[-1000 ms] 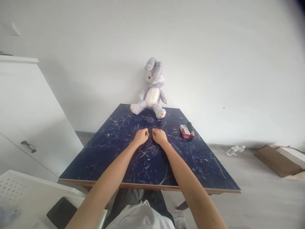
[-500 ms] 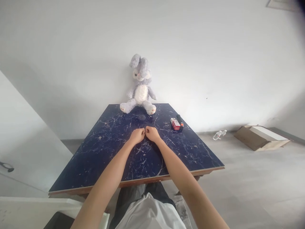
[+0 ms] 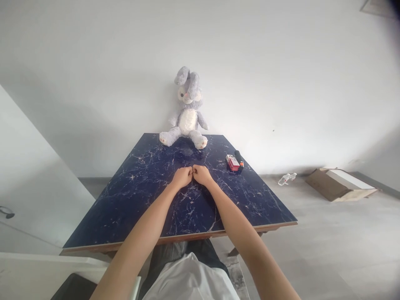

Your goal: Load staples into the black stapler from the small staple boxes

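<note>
My left hand [image 3: 183, 176] and my right hand [image 3: 201, 174] are both closed into fists over the middle of the dark blue marbled table [image 3: 131, 208]. Their knuckles meet, or nearly so, and no object shows in either one. Beyond them a grey plush rabbit [image 3: 188, 121] with a white belly sits upright at the far edge against the wall. To the right of my right hand are a small red and white box [image 3: 233, 163] and, beside it, a black item with an orange patch [image 3: 239, 161], whose kind I cannot make out.
On the floor at the right lie a clear plastic bottle [image 3: 284, 179] and a brown cardboard box [image 3: 333, 184]. A white surface [image 3: 40, 271] with a black object [image 3: 73, 287] on it stands at the lower left. The wall [image 3: 265, 75] rises right behind the table.
My fists stay together in the same place on the table. The whole view has tilted and shifted slightly; nothing on the table has moved.
</note>
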### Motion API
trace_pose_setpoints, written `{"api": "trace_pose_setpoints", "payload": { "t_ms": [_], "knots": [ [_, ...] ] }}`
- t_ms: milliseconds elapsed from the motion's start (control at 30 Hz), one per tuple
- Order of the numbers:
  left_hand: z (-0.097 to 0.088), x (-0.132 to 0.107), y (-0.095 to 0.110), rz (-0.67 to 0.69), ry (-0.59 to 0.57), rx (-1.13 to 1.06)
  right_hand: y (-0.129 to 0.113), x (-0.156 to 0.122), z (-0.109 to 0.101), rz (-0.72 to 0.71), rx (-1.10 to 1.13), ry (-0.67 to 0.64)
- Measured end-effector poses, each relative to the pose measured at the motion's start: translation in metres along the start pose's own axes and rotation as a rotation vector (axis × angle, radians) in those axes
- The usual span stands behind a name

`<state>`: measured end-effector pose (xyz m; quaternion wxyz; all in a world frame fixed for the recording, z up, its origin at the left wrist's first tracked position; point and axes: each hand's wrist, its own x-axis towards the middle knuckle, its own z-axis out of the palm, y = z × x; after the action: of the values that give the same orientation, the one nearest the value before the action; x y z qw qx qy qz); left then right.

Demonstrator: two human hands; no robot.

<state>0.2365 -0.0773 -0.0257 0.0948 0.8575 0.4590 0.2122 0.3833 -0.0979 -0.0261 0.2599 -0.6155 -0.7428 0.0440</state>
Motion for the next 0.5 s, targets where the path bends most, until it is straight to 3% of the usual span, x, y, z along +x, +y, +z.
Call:
{"api": "trace_pose_setpoints", "payload": {
  "t_ms": [100, 200, 267, 333, 400, 500],
  "knots": [
    [-0.003, 0.000, 0.001, -0.013, 0.050, 0.009, -0.002, 0.000, -0.008, -0.025, -0.015, 0.015],
    [-0.012, 0.000, -0.009, -0.082, 0.225, 0.044, 0.015, 0.001, -0.033, -0.012, -0.045, 0.159],
    [-0.021, -0.002, -0.026, -0.153, 0.367, 0.083, 0.045, 0.001, -0.058, 0.157, -0.097, 0.448],
    [-0.032, -0.008, -0.050, -0.189, 0.418, 0.133, 0.085, -0.001, -0.084, 0.462, -0.094, 0.550],
    [-0.043, -0.019, -0.076, -0.161, 0.400, 0.180, 0.125, -0.005, -0.105, 0.777, 0.015, 0.368],
    [-0.058, -0.038, -0.109, -0.114, 0.399, 0.217, 0.164, -0.010, -0.121, 0.812, 0.075, 0.216]
  ]
}}
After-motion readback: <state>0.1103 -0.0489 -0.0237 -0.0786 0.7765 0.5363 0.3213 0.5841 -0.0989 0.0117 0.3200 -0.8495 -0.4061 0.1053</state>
